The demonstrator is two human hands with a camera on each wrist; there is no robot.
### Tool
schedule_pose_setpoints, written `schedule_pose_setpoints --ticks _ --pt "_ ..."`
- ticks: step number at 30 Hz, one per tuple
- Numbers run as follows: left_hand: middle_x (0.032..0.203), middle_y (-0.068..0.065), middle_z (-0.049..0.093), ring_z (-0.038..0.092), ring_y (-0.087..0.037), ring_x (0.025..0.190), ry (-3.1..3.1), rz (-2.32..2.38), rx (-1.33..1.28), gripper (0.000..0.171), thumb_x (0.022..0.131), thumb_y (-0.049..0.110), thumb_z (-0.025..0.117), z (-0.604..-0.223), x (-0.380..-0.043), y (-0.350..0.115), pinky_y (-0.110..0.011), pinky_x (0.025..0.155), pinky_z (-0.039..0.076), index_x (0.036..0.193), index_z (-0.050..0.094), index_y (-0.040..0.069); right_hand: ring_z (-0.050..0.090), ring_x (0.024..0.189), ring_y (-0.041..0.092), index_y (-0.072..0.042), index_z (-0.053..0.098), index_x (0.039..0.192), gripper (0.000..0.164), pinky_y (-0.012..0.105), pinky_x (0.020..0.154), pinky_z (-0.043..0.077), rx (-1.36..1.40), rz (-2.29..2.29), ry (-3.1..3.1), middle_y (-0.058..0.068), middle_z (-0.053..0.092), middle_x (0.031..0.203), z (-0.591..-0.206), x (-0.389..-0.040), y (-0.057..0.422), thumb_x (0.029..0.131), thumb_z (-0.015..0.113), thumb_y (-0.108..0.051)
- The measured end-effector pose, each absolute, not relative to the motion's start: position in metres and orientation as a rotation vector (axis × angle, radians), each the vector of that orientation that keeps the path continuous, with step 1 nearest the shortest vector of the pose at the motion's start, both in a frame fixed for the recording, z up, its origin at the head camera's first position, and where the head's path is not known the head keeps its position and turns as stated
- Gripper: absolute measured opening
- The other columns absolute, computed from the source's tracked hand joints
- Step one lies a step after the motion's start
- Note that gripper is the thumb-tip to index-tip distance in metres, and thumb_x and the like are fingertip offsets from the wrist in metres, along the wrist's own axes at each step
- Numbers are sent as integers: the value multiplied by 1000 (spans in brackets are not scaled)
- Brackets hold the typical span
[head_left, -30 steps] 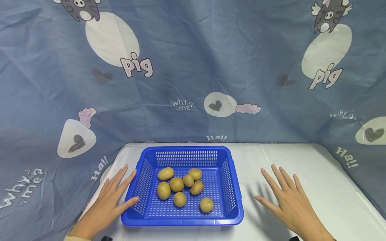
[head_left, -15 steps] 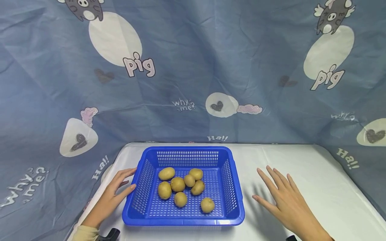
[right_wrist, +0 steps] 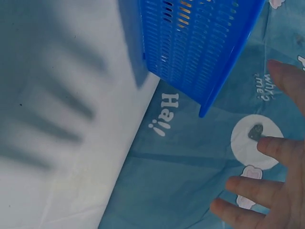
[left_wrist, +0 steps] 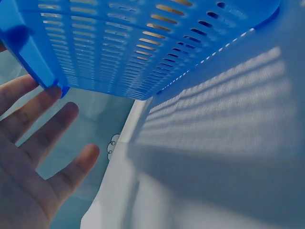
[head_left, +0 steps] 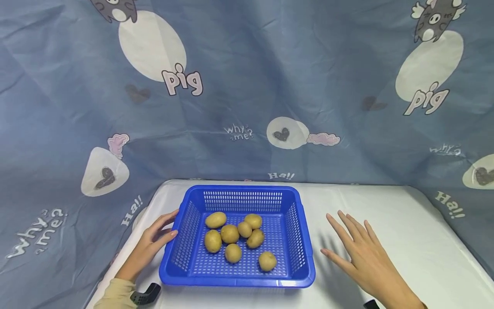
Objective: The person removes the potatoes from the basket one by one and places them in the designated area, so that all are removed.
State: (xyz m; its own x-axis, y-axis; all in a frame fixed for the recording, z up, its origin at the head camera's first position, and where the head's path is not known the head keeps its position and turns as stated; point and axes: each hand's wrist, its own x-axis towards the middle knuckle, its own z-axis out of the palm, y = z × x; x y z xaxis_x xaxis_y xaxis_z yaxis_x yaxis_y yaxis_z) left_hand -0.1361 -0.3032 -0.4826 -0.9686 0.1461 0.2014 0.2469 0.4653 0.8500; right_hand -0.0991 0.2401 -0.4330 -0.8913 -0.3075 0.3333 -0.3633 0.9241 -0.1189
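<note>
A blue plastic basket (head_left: 237, 281) with slotted walls stands on the white table, holding several potatoes (head_left: 230, 234). My left hand (head_left: 148, 244) is at the basket's left rim, thumb and fingertips right at the edge. In the left wrist view, the fingers (left_wrist: 43, 133) are spread and mostly straight, with two tips overlapping the rim's underside. Off to the right of the basket, my right hand (head_left: 366, 264) hovers over the table, its fingers spread and nothing in it. The right wrist view has these spread fingers (right_wrist: 255, 191) apart from the basket's side wall (right_wrist: 190, 52).
The white tabletop (head_left: 405, 223) extends to the right of the basket. A blue cloth (head_left: 231, 94) printed with pigs and lettering hangs behind the table and down its sides. A light sleeve and black wrist strap (head_left: 146, 295) show on the left arm.
My left hand has come in from spread fingers beside the basket to its left rim, fingers bending inward. My right hand has shifted slightly left. The whole view has moved a little.
</note>
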Motion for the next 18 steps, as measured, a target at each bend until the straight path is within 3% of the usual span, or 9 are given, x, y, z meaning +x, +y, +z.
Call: schedule_pose_setpoints --ticks 8,18 --pt "159 -10 48 44 11 136 -2543 -1644 -458 57 102 10 60 -483 -138 -308 -11 105 44 157 44 13 39 146 43 -30 28 164 84 44 131 -12 517 267 -2774 18 39 164 -430 -100 236 94 65 -59" --pt "159 -19 45 42 6 142 -2510 -1588 -627 64 98 3 59 -481 -137 -310 -18 108 44 158 40 9 39 147 39 -31 29 164 82 39 132 -11 565 295 -2761 16 40 163 -428 -105 227 95 66 -57"
